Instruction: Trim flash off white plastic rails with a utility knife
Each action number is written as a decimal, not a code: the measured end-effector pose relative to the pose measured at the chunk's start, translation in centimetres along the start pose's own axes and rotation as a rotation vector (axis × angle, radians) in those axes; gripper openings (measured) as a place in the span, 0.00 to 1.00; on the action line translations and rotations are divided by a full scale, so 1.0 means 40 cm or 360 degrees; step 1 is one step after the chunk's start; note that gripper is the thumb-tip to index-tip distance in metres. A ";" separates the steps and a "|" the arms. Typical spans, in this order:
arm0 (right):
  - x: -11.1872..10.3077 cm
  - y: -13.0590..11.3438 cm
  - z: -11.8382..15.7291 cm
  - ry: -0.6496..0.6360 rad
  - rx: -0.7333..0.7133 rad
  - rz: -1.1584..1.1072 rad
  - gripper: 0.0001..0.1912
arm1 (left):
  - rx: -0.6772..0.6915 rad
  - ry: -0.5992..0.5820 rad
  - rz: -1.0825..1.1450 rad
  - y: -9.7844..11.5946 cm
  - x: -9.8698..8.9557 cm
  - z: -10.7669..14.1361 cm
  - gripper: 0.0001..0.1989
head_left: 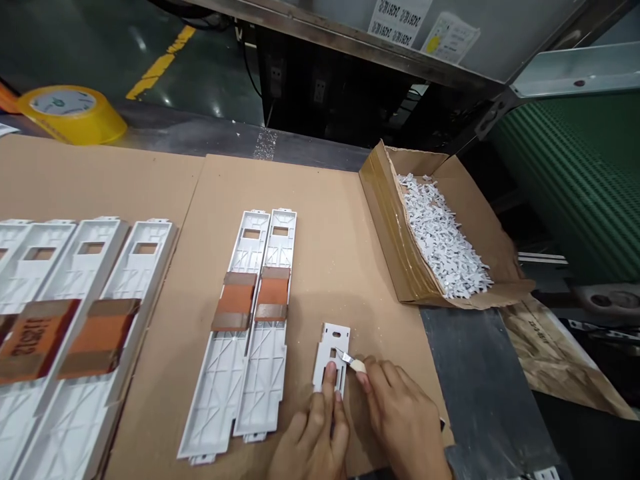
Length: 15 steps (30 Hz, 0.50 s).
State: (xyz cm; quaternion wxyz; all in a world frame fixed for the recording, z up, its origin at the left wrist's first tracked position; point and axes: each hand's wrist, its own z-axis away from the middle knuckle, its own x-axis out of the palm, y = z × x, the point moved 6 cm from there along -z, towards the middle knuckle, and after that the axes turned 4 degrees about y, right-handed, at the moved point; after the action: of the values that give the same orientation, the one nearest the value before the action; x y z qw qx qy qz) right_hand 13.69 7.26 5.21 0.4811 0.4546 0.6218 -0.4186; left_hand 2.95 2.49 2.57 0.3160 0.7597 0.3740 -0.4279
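Though half hidden, a small knife (353, 361) sits clenched in the right hand (400, 423).

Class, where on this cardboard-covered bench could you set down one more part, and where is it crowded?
Bare cardboard lies between the paired white panels and the carton of white pieces. Crowded: the left, where more panels sit side by side, and the front, around the left hand, right hand and knife.

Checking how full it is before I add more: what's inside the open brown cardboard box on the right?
The open brown cardboard box is heaped with small white plastic offcuts. They cover the box's floor, so the bottom and anything beneath them cannot be seen.
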 end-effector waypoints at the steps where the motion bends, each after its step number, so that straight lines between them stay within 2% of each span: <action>1: 0.000 0.000 -0.001 0.0002 -0.0005 0.0005 0.20 | 0.0006 0.0010 0.0001 0.000 0.001 0.000 0.13; 15: -0.003 0.000 -0.016 -0.0046 -0.0085 0.0071 0.20 | 0.0039 -0.0008 -0.0010 0.001 -0.001 0.002 0.13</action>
State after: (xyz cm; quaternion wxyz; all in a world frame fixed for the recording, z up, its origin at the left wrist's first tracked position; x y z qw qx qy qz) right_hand 13.55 7.87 5.45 0.5112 0.4492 0.6156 -0.3975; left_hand 2.94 2.41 2.57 0.3063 0.7612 0.3705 -0.4353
